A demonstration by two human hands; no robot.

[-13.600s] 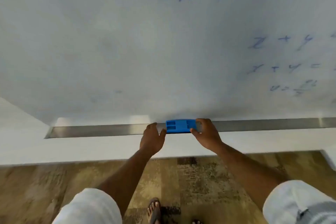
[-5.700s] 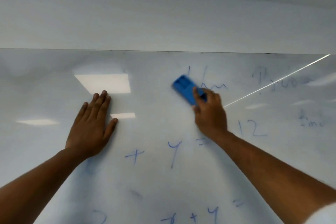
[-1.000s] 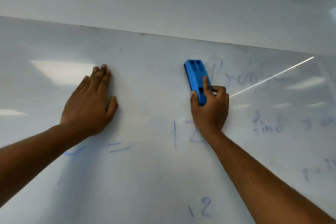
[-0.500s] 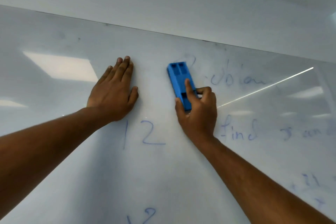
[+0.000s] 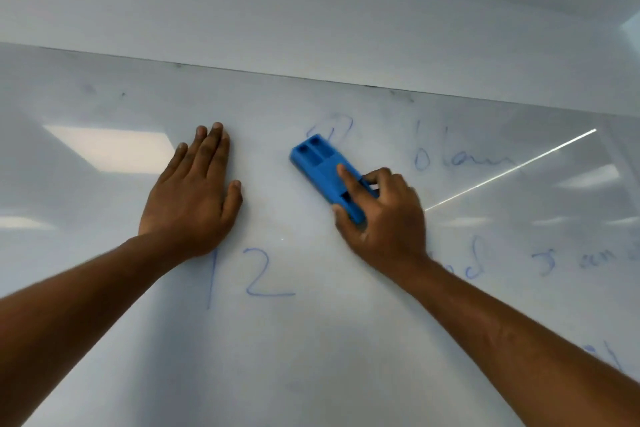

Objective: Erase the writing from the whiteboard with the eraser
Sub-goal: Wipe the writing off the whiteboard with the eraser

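Note:
The whiteboard [image 5: 311, 340] fills most of the view and bears faint blue writing. My right hand [image 5: 384, 218] grips the blue plastic eraser [image 5: 320, 166] and holds it flat against the board, tilted up to the left, its top end touching a smudged letter [image 5: 334, 130]. More blue writing [image 5: 457, 156] runs to the right of the eraser, and a "12" [image 5: 252, 274] sits below, between my two arms. My left hand [image 5: 194, 194] rests flat on the board with straight fingers, left of the eraser.
The board's top edge [image 5: 311, 80] runs just above the hands, with plain white wall over it. Further blue words [image 5: 554, 260] lie at the right, partly behind my right forearm. Ceiling lights reflect on the board at the left.
The eraser has tilted from nearly upright to leaning left, and some strokes above it look more smeared. My left hand still lies flat on the board.

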